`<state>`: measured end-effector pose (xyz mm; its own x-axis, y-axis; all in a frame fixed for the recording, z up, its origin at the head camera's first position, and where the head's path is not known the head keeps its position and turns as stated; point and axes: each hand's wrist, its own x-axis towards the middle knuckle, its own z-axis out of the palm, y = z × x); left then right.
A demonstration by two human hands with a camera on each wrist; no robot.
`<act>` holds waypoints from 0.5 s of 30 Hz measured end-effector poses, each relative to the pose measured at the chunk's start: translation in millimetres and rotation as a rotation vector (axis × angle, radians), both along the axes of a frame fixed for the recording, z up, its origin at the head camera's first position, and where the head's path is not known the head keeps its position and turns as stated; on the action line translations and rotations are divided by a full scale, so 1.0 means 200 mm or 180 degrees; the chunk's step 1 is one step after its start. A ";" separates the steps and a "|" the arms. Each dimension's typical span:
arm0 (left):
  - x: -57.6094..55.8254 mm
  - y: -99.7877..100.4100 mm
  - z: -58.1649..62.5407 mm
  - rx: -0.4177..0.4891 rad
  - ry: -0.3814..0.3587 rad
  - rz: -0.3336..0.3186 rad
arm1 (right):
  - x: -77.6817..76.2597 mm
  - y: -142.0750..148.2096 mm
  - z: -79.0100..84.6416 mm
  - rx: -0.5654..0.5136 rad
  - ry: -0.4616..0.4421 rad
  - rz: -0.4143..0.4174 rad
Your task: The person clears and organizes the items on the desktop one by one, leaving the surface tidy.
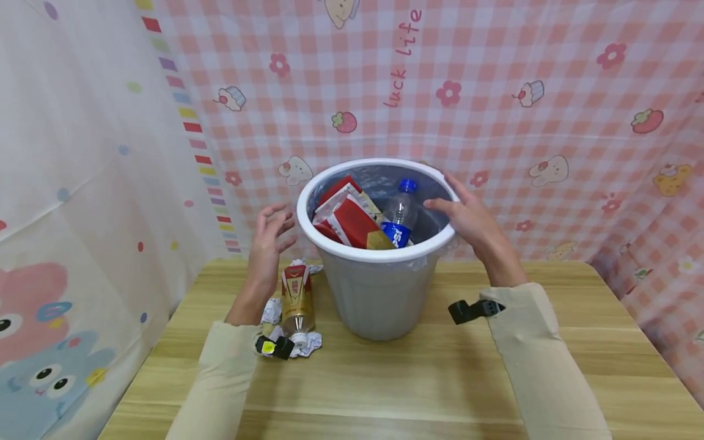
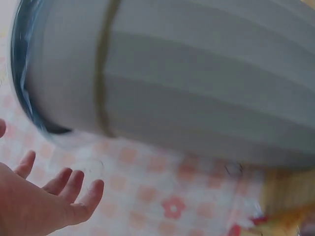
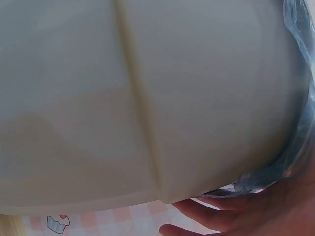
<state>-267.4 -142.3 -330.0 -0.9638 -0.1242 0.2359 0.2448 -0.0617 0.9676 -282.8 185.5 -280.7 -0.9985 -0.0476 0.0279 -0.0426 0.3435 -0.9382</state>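
Note:
A grey trash bin (image 1: 379, 293) with a white rim stands on the table, lined with a clear plastic bag (image 3: 295, 147). Inside it lie red-and-white cartons (image 1: 352, 217) and a plastic bottle (image 1: 404, 211) with a blue cap and label. My right hand (image 1: 473, 214) grips the bin's right rim, thumb over the inside and fingers along the outer wall. To the left of the bin, my left hand (image 1: 267, 244) is raised with loosely bent fingers, apart from the rim and holding nothing. In the left wrist view its fingers (image 2: 74, 187) spread below the bin wall.
Left of the bin, a clear bottle (image 1: 297, 299) with a red-and-gold label lies among several crumpled paper balls (image 1: 271, 311). The wooden table (image 1: 385, 391) reaches back to a pink checked cloth (image 1: 385, 110). A white patterned cloth (image 1: 82, 183) hangs at the left.

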 end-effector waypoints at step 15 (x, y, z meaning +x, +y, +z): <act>0.08 -0.22 -0.26 -0.0701 -0.0565 -0.0149 | 0.00 0.00 0.00 0.0010 -0.0008 0.0020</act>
<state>-251.2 -185.5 -381.6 -0.9959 -0.0432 0.0793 0.0721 0.1474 0.9864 -281.8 184.9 -280.8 -0.9982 -0.0541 0.0252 -0.0424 0.3461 -0.9372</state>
